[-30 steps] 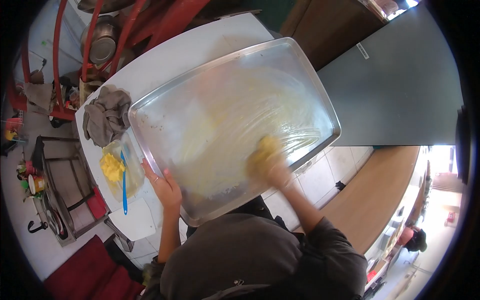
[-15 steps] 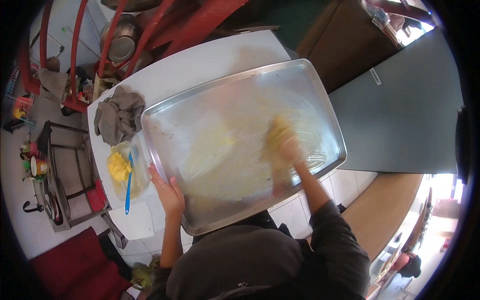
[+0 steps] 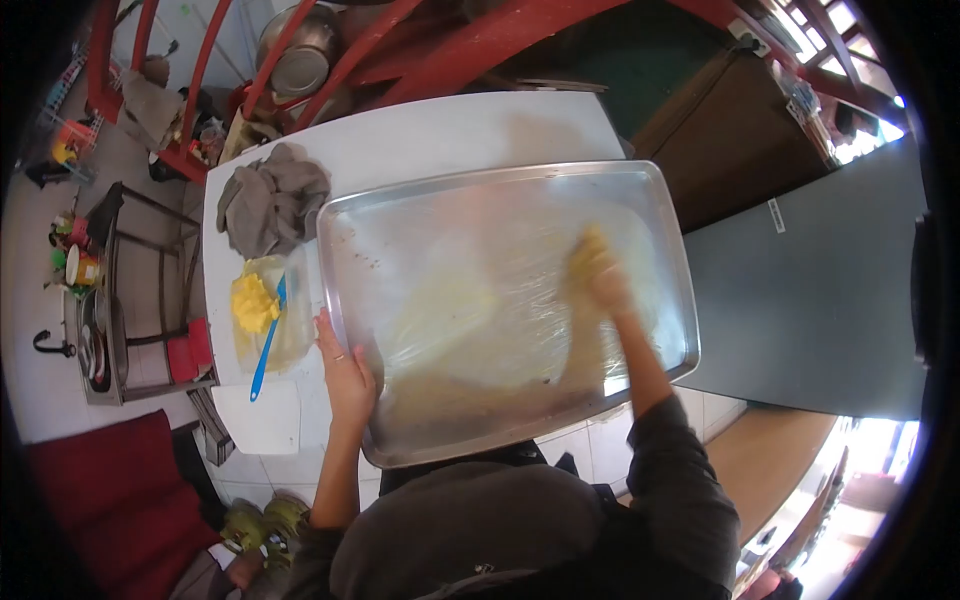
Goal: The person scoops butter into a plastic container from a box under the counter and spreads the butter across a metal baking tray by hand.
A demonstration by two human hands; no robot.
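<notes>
A large metal baking tray [image 3: 470, 455] lies across the white table, its inside streaked with a pale yellow greasy film. My left hand [image 3: 347, 380] grips the tray's left rim near the front corner, with a ring on one finger. Over the right part of the tray, my right hand [image 3: 608, 285] is blurred by motion and presses a yellowish wad [image 3: 590, 245] against the surface; its material is not clear. Left of the tray, a clear plastic container [image 3: 290, 345] holds yellow butter-like spread [image 3: 254, 303] and a blue spatula [image 3: 266, 350].
A crumpled grey-brown cloth [image 3: 272, 200] lies on the white table [image 3: 440, 130] behind the container. A white sheet [image 3: 258, 418] sits at the table's front left. Red railings [image 3: 345, 60] rise behind, and a grey panel [image 3: 810, 290] stands at the right.
My right hand has wiped a short way across the tray with the yellowish wad. My left hand stays at the rim. The whole view has tilted and shifted slightly.
</notes>
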